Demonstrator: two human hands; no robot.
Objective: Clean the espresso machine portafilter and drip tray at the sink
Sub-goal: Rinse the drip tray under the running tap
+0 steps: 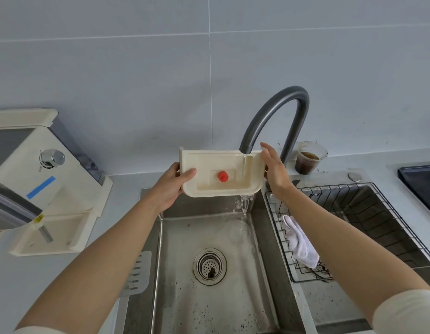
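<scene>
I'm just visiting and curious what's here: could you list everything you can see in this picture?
drip tray: 1, cream, held tilted under the faucet, over the sink
knob: 1, red, middle of the drip tray
faucet: 1, dark grey, behind the sink, water running
sink: 1, steel, centre, drain strainer in its floor
wire rack: 1, dark, in the right basin
cloth: 1, white, draped over the wire rack's edge
cup: 1, clear with brown liquid, counter right of the faucet
espresso machine: 1, cream, counter at left, blue tape on it
slotted plate: 1, metal, left of the sink
left hand: 1, bare, grips the drip tray's left end
right hand: 1, bare, flat against the drip tray's right end
</scene>
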